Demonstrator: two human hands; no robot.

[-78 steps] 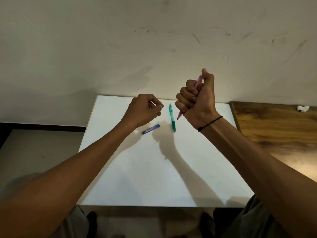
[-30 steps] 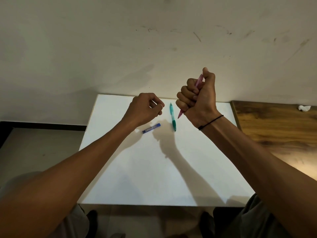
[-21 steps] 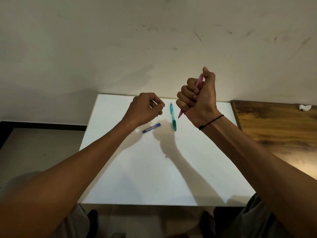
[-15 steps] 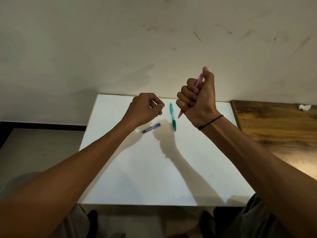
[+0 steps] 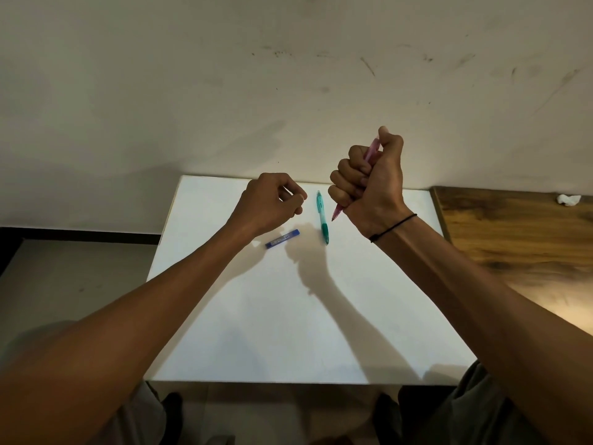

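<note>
My right hand (image 5: 373, 187) is raised above the white table (image 5: 288, 322) and grips a pink mechanical pencil (image 5: 372, 150) in a fist. The thumb sits on the pencil's top end, and its tip points down out of the fist. My left hand (image 5: 268, 203) hovers to the left with its fingers curled and the thumb against the index fingertip. I see nothing between them. A teal pen (image 5: 322, 216) lies on the table between my hands. A small blue lead case (image 5: 282, 239) lies just below my left hand.
A wooden table (image 5: 519, 239) adjoins the white one on the right, with a crumpled white scrap (image 5: 568, 199) at its far edge. A scuffed wall stands right behind both tables. My knees show below the table's near edge.
</note>
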